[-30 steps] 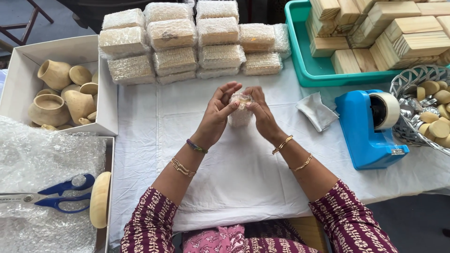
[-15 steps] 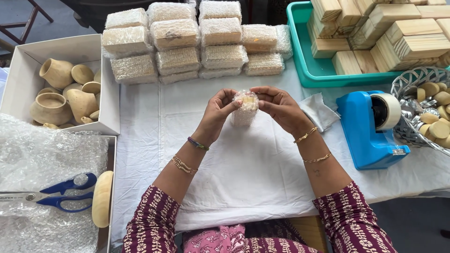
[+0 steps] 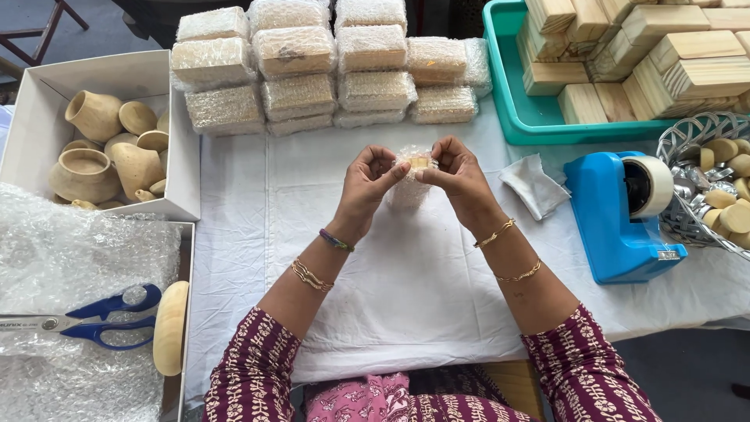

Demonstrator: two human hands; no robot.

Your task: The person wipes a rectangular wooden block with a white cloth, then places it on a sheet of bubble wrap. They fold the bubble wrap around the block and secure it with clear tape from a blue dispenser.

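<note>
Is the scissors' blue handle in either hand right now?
No. The scissors lie on bubble wrap; both hands hold a small wrapped piece.

Maroon patterned sleeves [image 3: 258, 367]; gold bangles [image 3: 311, 275]; green-purple bracelet [image 3: 336, 241].

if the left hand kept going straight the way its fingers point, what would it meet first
Likely the small bubble-wrapped piece it already pinches, then the right hand on the far side; the left hand points rightward, though depth is unclear.
</note>
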